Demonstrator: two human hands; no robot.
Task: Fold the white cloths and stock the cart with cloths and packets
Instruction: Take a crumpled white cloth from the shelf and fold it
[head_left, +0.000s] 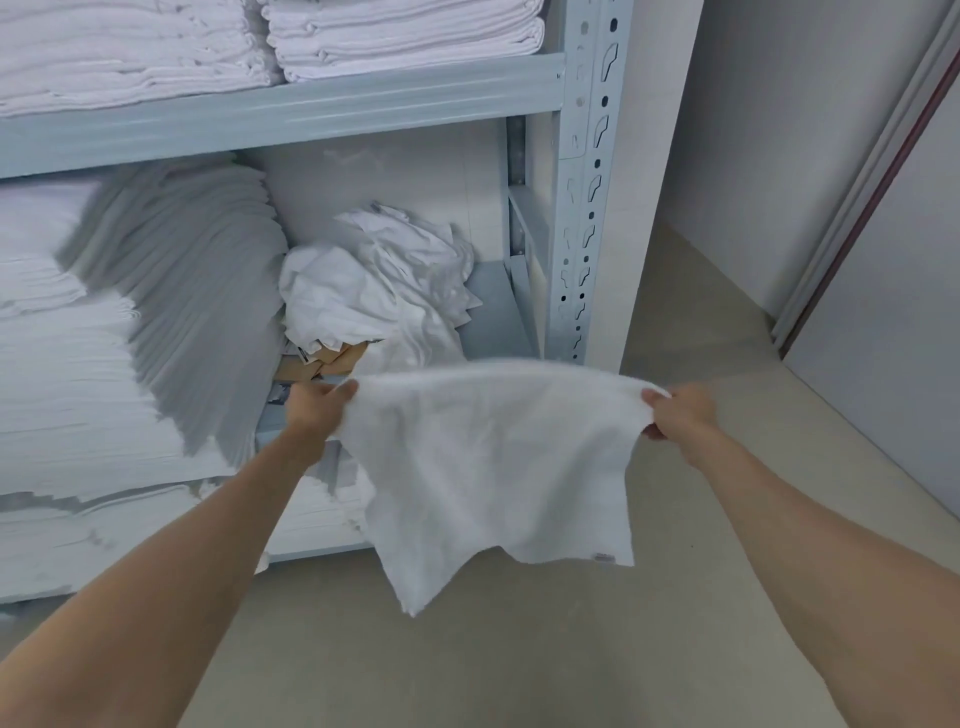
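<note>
Closest to the camera were two bare forearms reaching out over the plain beige floor (519, 665). Between them hung a small white terry cloth (493, 467), held up in the air by its top corners so the rest drooped down unevenly, one lower corner dangling lower on the left side and a tiny tag showing near the bottom right corner. The left hand (317, 405) had its fingers curled round the top left corner of the cloth, and the right hand (675, 415) was pinching the top right corner between thumb and fingers. The top edge was stretched pretty much taut between them, just bowing up a bit in the middle.

Right behind the cloth stood a pale blue-grey metal shelving rack (587, 208) with slotted uprights. On its middle shelf sat a crumpled heap of white cloths (384, 280), not folded at all, with some brown paper packets (332, 358) poking out under it. To the left of that heap were tall stacks of folded white linen (78, 364), partly smeared by blur. Up on the shelf above, more neat piles of folded white towels (405, 36). Off to the right was a plain white wall (779, 156) and a door edge with a dark strip.
</note>
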